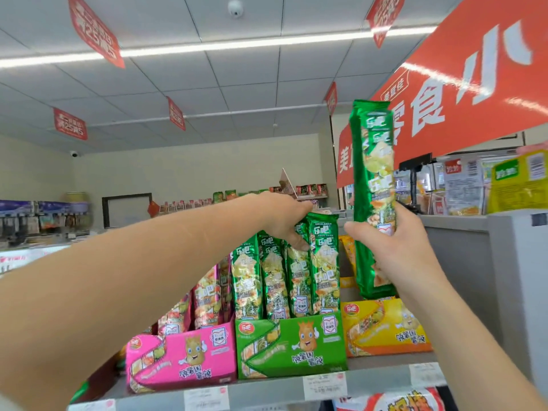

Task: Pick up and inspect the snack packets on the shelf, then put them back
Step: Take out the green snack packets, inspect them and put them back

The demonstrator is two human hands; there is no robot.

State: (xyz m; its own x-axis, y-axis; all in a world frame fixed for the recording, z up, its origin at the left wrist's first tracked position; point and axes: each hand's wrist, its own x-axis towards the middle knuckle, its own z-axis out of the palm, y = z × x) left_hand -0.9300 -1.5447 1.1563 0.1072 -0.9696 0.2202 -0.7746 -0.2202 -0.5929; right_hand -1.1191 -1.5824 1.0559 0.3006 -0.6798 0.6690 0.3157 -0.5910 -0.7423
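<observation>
Green snack packet (374, 161) being held upright by right hand (382, 247), raised right of the green display box (290, 345). Tops of boxed green packets (275, 280) being gripped by left hand (281, 215).

Two bare forearms fill the lower part of the view, uncovered along their whole visible length, ending in the bare left hand (281, 216) and right hand (397, 244); a pale sliver at the lower left corner may be cloth, too little to tell
</observation>
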